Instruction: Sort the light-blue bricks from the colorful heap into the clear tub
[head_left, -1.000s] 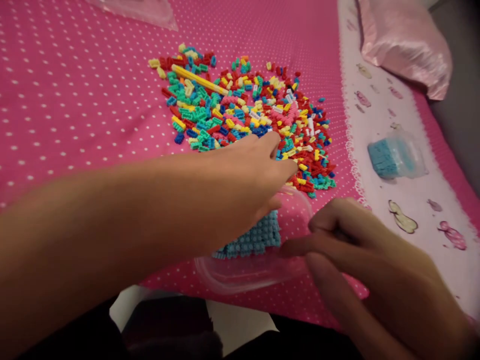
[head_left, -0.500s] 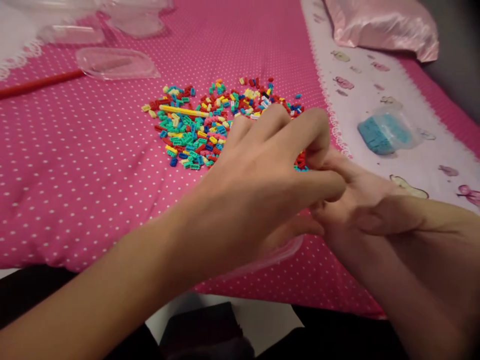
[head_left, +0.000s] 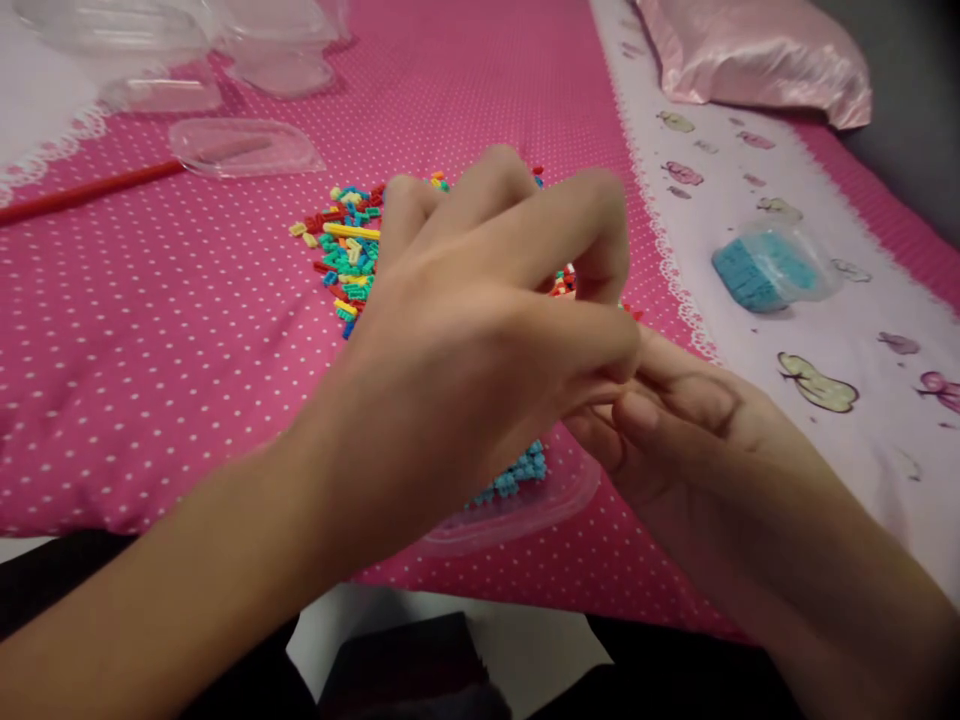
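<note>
Turquoise bricks [head_left: 529, 464] sit in a tray [head_left: 517, 528] below the left grip [head_left: 457, 330], presumably against mixing with the pile [head_left: 352, 262] beyond; whether it or the right grip [head_left: 675, 435] holds anything, I cannot tell.

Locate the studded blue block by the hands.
In the head view, the studded blue block sits just below centre, inside the clear container, partly hidden behind the left hand.

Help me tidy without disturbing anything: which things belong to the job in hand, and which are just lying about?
Seemingly in the job:
left hand and right hand
pile of small bricks
blue bricks, partly hidden
clear tray

Probably just lying about:
pillow
red stick
clear lid
tub of blue pieces, though possibly related
</note>
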